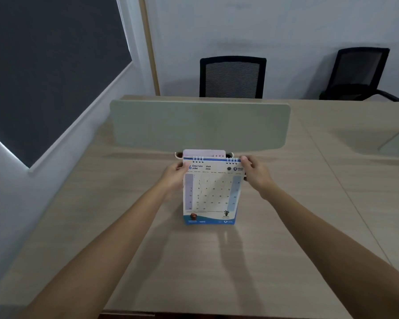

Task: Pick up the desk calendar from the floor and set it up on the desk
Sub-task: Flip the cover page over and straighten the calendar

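**Inspector:** Desk (148,261) first. Condition?

**Operator:** Pale wood-grain top, I see it running wide under both arms. A grey-green divider panel (200,125) stands across its far edge. Beyond the panel, two black mesh-back chairs (232,77) against the white wall.

**Inspector:** Calendar position?

**Operator:** I log the desk calendar (211,192) upright near the middle of the desk, just in front of the panel, its bottom edge at the surface. June page faces me, spiral binding on top.

**Inspector:** Hands?

**Operator:** Left hand (174,178) is closed around the calendar's upper left edge. Right hand (255,172) pinches the upper right corner, thumb near the binding.
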`<state>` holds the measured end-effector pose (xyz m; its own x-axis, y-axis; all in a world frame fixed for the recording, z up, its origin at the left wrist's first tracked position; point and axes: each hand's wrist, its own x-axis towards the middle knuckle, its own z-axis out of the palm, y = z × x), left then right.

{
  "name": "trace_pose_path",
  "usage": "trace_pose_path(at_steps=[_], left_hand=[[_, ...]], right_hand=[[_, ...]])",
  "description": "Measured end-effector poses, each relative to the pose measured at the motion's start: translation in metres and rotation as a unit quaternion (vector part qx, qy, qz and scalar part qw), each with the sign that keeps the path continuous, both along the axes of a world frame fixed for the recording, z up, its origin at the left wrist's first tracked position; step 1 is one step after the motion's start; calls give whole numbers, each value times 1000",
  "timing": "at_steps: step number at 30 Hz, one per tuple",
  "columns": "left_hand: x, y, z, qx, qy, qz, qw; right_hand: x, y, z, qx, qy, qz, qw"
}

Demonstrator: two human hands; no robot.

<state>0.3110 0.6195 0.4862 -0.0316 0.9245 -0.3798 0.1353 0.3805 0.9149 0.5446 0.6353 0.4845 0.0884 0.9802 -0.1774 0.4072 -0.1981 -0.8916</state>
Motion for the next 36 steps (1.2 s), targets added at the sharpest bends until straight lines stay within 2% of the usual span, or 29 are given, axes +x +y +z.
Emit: trace_pose_path(at_steps=[4,7,10,14,17,26,32,34,36], left_hand=[[-7,-2,-14,4,-20,66,998],[-10,-4,-25,20,22,50,998],[-15,-10,-41,26,68,44,996],[-15,-15,-53,61,140,-26,988],[-13,-12,-56,97,147,-53,983],[-15,11,-62,165,213,-124,955],[27,51,-55,186,213,-170,944],[85,98,-53,187,205,-178,944],[101,113,-43,188,209,-180,942]], right_hand=[[6,-6,-12,-5,18,13,1000],[8,-13,-16,-13,35,47,998],[13,-20,-24,-18,2,80,997],[12,-24,-47,-61,-58,19,996],[5,-24,-57,-58,-121,42,990],[13,-14,-70,-18,-145,36,989],[54,12,-59,-3,-158,0,988],[111,57,-53,-7,-176,0,984],[128,77,-50,-10,-168,-2,986]])
